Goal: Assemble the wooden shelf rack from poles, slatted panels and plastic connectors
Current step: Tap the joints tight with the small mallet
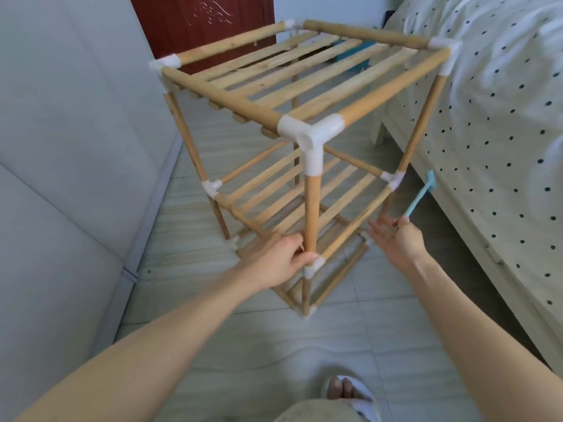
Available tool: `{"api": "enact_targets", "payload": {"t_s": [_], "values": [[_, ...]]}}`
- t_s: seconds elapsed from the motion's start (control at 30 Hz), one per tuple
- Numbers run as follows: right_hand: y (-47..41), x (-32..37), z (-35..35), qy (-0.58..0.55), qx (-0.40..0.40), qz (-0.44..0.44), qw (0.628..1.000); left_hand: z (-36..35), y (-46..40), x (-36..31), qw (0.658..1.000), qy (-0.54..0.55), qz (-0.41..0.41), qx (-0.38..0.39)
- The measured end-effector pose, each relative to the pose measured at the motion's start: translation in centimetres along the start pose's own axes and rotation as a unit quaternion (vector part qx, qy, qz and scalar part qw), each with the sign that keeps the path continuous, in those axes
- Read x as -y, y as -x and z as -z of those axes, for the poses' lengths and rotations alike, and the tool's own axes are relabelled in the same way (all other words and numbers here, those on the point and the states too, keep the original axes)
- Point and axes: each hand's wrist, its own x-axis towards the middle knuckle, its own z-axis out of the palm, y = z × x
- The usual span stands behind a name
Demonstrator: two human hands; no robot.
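A foot in a white slipper (350, 391) stands on the tiled floor (243, 345) at the very bottom. Just above it, the left hand (280, 260) wraps its grip around the bottom of the near upright pole (311, 208), right above the white plastic connector (315, 264) of the middle shelf. The pole's long axis runs straight up from that hand to the big top corner connector (310, 138). The right hand (396, 239) is to the right of the rack; its fingers are spread, and a thin blue tool (422, 193) is pinched at the thumb side. The left hand is the nearer one to the pole. The wooden shelf rack (292, 95) stands upright on the floor and looks almost built, with three slatted panels. The spotted bed (487, 117) crowds the right side, a pale wall (76, 132) the left, a red door (207, 25) behind.
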Motion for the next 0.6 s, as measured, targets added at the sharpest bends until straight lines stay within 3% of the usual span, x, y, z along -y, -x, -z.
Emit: {"api": "enact_targets", "payload": {"t_s": [0.13, 0.33, 0.53, 0.6], "values": [[0.5, -0.2, 1.9, 0.023, -0.051, 0.004, 0.998, -1.2, -1.8, -3.3, 0.999, 0.033, -0.034, -0.002], [2.7, -3.3, 4.4, 0.083, -0.025, -0.037, 0.996, -2.8, -5.0, -6.7, 0.997, 0.036, -0.031, -0.057], [3.0, -7.9, 8.0, 0.124, -0.086, -0.098, 0.984, -3.0, -6.9, -8.9, 0.988, 0.105, -0.029, -0.109], [2.9, -9.1, 9.1, 0.146, -0.108, -0.114, 0.977, -2.8, -7.6, -9.2, 0.988, 0.121, -0.032, -0.095]]}}
